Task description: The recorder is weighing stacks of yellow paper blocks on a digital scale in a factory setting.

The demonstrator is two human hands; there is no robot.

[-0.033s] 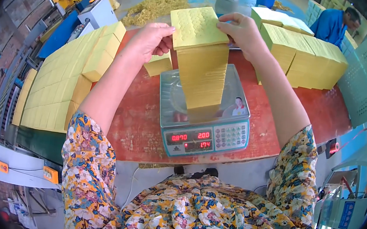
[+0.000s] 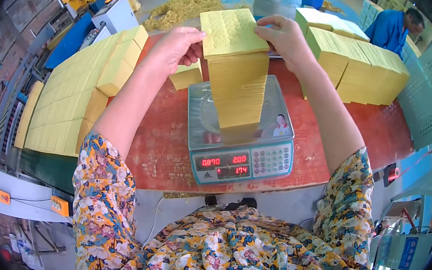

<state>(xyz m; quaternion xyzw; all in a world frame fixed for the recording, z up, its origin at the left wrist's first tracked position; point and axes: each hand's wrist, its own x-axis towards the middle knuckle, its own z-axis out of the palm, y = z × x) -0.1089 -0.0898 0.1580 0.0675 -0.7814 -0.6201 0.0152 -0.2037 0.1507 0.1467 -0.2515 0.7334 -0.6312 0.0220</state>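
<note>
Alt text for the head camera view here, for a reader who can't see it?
A person's left hand and right hand touch opposite sides of the top of a tall yellow paper stack on a digital scale. The scale sits on a red table, with more yellow stacks on both sides. Beyond, at upper right, someone in blue bends forward.

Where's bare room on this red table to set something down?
Right of the scale, the red table is bare up to the yellow stacks, partly under the right forearm; also between scale and left forearm. Crowded: the scale, with a tall pile, left hand and right hand at its top, and the far left, packed with yellow blocks.
</note>
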